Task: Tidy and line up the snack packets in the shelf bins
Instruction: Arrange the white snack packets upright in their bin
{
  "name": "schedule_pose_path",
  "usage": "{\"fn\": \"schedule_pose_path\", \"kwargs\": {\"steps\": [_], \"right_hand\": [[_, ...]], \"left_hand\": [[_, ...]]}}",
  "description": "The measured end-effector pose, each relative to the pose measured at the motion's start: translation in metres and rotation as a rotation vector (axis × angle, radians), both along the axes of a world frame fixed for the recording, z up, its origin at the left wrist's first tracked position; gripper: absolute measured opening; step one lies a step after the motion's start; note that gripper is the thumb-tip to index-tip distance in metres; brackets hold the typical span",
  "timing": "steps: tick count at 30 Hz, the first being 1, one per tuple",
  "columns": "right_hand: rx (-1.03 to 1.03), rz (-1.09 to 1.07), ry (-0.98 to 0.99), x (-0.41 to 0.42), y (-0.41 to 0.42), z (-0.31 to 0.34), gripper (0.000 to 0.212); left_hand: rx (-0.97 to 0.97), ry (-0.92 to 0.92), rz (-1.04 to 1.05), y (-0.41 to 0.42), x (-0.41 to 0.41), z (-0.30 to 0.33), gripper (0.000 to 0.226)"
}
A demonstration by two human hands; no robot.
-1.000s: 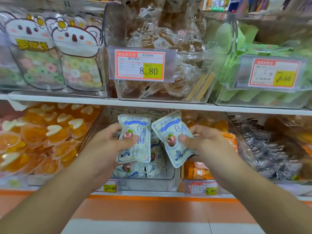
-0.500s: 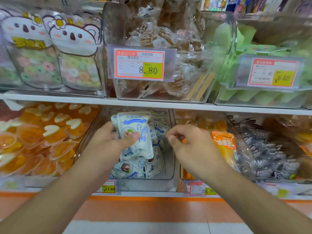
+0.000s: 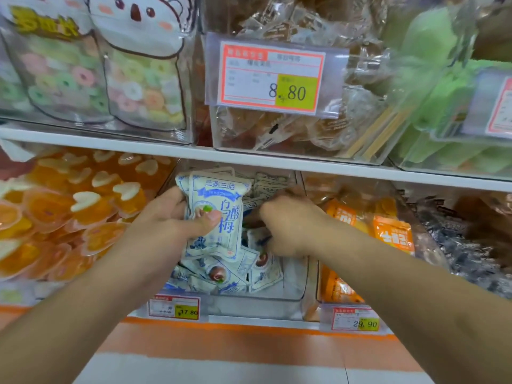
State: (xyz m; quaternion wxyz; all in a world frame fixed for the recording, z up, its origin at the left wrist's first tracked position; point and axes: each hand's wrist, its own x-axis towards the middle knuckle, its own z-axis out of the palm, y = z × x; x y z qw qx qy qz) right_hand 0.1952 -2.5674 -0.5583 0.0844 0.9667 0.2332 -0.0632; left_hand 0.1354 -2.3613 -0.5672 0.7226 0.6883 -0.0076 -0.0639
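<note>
Lower shelf, far left: a bin of orange jelly cups (image 3: 83,212) with white heart tops, heaped right up to its right wall. Above it, on the upper shelf, stand two bear-faced bags (image 3: 138,67) of ring sweets.

Left hand (image 3: 171,217): fingers curled behind a small stack of white-and-blue packets (image 3: 219,214), thumb pressed across the front one; the stack is held upright over the middle bin (image 3: 277,303), its bottom edge just above the loose packets (image 3: 235,275) lying jumbled in the bin's lower front. More packets stand at the back of the bin under the shelf edge (image 3: 249,159), which leaves only a narrow gap overhead.

Right hand (image 3: 288,225): reaches into the same bin just right of the held stack, fingers curled down among the packets; whether they pinch one cannot be told, as the fingertips are hidden. The bin's front right corner shows bare floor behind the clear front wall.

A price tag (image 3: 174,307) hangs at the bin's front left. Above, a larger price label (image 3: 273,76) fronts a bin of brown wrapped snacks (image 3: 304,128).

Right of the middle bin: orange packets (image 3: 393,234) in the adjoining bin, close beside the right forearm, then dark wrapped sweets (image 3: 471,250). Green packets (image 3: 443,101) fill the upper right bin.
</note>
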Motion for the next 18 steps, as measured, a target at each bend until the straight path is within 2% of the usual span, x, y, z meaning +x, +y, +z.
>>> {"fn": "schedule_pose_path", "kwargs": {"steps": [2, 3, 5, 7, 10, 14, 16, 18], "right_hand": [[0.054, -0.050, 0.039, 0.007, -0.003, -0.005, 0.036], [0.112, -0.087, 0.062, 0.010, -0.006, -0.006, 0.034], [0.220, -0.139, 0.066, 0.013, -0.015, -0.003, 0.013], [0.311, -0.119, 0.010, 0.017, -0.024, 0.003, 0.013], [0.498, -0.133, 0.044, 0.016, -0.033, 0.016, 0.006], [0.631, -0.236, 0.159, 0.014, -0.043, 0.017, 0.009], [0.668, -0.305, 0.189, 0.011, -0.049, 0.016, 0.018], [0.866, -0.345, 0.227, 0.004, -0.053, 0.017, 0.012]], "left_hand": [[0.000, -0.001, -0.018, -0.002, -0.001, -0.001, 0.043], [0.000, -0.003, -0.031, -0.004, -0.001, -0.001, 0.043], [0.002, -0.010, -0.057, -0.007, -0.001, -0.003, 0.042], [0.024, -0.026, -0.095, -0.010, -0.001, -0.005, 0.040], [0.099, -0.061, -0.140, -0.014, 0.001, -0.007, 0.042], [0.273, -0.082, -0.173, -0.027, -0.001, -0.008, 0.041], [0.403, -0.092, -0.156, -0.035, -0.003, -0.006, 0.037], [0.513, -0.081, -0.150, -0.042, -0.003, -0.002, 0.041]]}}
